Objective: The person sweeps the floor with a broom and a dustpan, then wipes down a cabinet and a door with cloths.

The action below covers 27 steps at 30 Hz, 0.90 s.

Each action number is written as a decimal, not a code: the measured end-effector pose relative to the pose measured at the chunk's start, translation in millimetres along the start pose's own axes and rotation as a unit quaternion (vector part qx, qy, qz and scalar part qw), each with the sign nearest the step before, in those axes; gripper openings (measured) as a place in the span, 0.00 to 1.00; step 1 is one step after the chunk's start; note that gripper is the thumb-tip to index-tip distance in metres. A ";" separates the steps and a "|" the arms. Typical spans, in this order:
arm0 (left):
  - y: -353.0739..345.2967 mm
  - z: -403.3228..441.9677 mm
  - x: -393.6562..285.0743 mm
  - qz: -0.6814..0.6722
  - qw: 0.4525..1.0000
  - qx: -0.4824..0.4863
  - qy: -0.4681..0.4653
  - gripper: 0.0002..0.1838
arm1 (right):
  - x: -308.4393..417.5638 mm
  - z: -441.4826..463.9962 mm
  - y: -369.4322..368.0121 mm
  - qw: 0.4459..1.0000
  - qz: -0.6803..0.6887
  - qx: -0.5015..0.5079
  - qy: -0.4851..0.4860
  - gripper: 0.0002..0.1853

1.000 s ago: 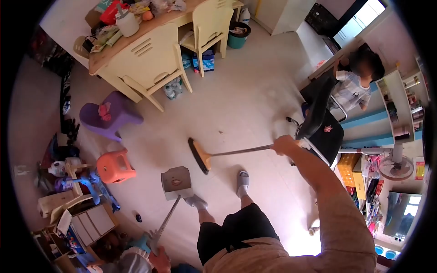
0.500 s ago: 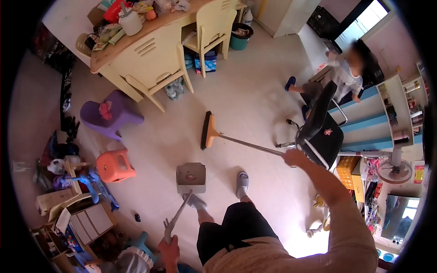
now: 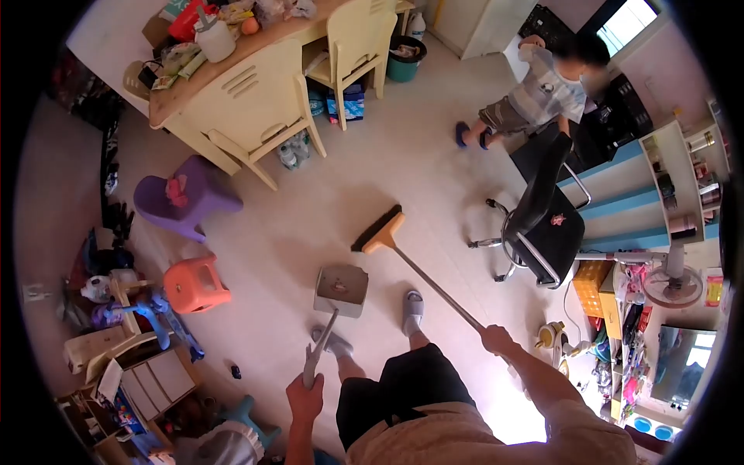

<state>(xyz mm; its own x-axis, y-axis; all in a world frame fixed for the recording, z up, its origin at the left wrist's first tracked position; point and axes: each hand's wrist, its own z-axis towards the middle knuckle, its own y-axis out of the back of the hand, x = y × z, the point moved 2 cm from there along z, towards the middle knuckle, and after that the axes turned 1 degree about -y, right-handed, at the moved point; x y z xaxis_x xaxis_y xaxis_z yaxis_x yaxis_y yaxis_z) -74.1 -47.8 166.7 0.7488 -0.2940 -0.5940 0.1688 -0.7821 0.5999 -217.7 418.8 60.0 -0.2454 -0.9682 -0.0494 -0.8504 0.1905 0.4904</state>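
My right hand [image 3: 497, 341] is closed around the metal handle of a broom [image 3: 381, 232]. The broom's orange head and dark bristles rest on the floor ahead of my feet. In my left hand [image 3: 304, 397] is the grey handle of a dustpan [image 3: 341, 290], the fingers wrapped round its upper end. The pan lies just in front of my left slipper [image 3: 333, 341], below and left of the broom head, and the two are apart. Something small and reddish shows in the pan, too small to name.
A black swivel chair [image 3: 542, 221] stands at the right, with another person [image 3: 542, 93] beyond it. An orange stool [image 3: 196, 284] and a purple chair [image 3: 186, 198] are at the left. Cream chairs [image 3: 252, 101] line a cluttered table. A small dark object [image 3: 235, 372] lies on the floor.
The broom head has swung right and turned, and my right hand has come down closer to my body. The dustpan has shifted slightly right and forward. The other person has gone from sitting to standing.
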 end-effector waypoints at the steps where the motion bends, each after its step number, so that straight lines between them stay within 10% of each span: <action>1: -4.4 4.2 -2.7 0.018 1.000 0.011 -0.004 0.17 | 0.7 -2.9 -4.9 1.000 0.000 0.003 -0.003 0.28; 3: -11.9 11.6 -13.2 0.037 0.999 0.028 -0.011 0.18 | 5.4 -8.6 -9.6 0.982 -0.090 -0.088 0.141 0.28; 13: -14.6 15.9 -21.9 0.062 0.996 0.049 -0.028 0.18 | -11.0 64.7 32.6 0.973 -0.203 -0.065 0.086 0.17; 27: -49.5 49.8 -52.0 0.093 0.991 0.081 -0.048 0.19 | -43.8 -67.8 124.5 0.963 -0.164 -0.214 0.018 0.23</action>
<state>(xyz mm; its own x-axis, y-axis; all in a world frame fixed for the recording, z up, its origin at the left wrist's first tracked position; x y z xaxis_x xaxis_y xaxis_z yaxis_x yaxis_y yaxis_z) -153.3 -21.2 141.2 0.6920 -0.4852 -0.5345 -0.0770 -0.7858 0.6137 -281.2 474.0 182.2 0.0263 -0.9716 -0.2351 -0.6081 -0.2022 0.7677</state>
